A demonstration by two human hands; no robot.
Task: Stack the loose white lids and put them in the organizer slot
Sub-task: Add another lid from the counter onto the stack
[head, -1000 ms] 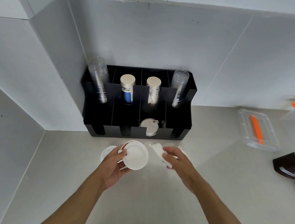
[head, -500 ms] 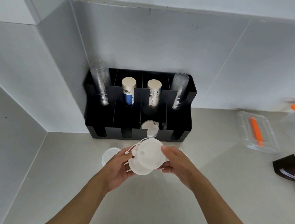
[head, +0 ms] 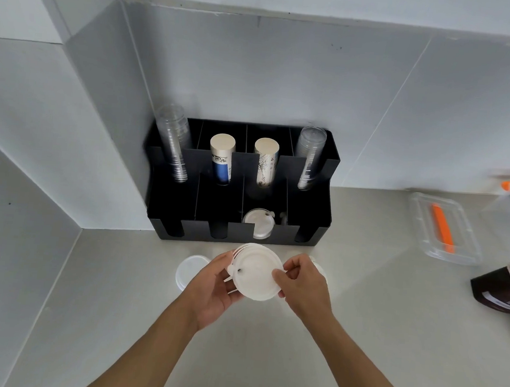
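Centre frame, above counter (head: pixel 358 339): lid stack (head: pixel 256 274), pinched between left hand (head: pixel 215 288) and right hand (head: pixel 304 285); organizer slot (head: pixel 259 224) directly beyond, seemingly part-filled.

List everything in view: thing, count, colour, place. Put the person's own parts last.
organizer: one, black, on the counter against the wall
clear cup stacks: two, transparent, outer back slots
paper cup stacks: two, white tops, middle back slots
lids in slot: some, white, front slot, third from left
held lid stack: several, white, between both hands
loose lid: one, white, on the counter beside the left hand
clear container: one, orange item inside, right
brown package: one, far right
left hand: grips the stack
right hand: grips the stack
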